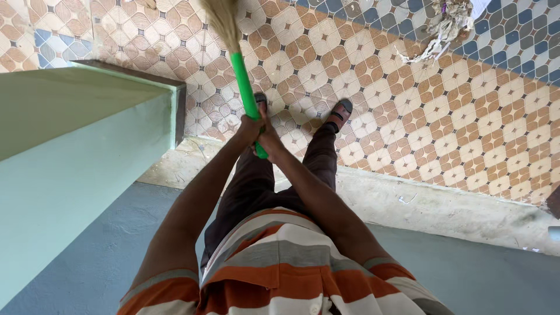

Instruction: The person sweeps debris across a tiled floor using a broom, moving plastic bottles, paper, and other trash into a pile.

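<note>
Green-handled broom (245, 87) stood tilted over the patterned tile floor (408, 122); left hand (249, 129) and right hand (269, 139) each wrapped a tight grip around its lower handle; rag pile (446, 26) lay well apart.

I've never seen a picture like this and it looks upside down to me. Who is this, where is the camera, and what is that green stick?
The camera sits on a person's head and looks straight down, so you see their own body from above: a striped shirt, dark trousers and two sandalled feet. No machine here, just two bare hands. The left hand and the right hand are wrapped together around the green handle of a broom. Its straw-coloured bristles point away towards the patterned tile floor. A little heap of pale scraps lies on the tiles further off. On the left is a pale green wall, and the person stands by a rough concrete step.
</note>
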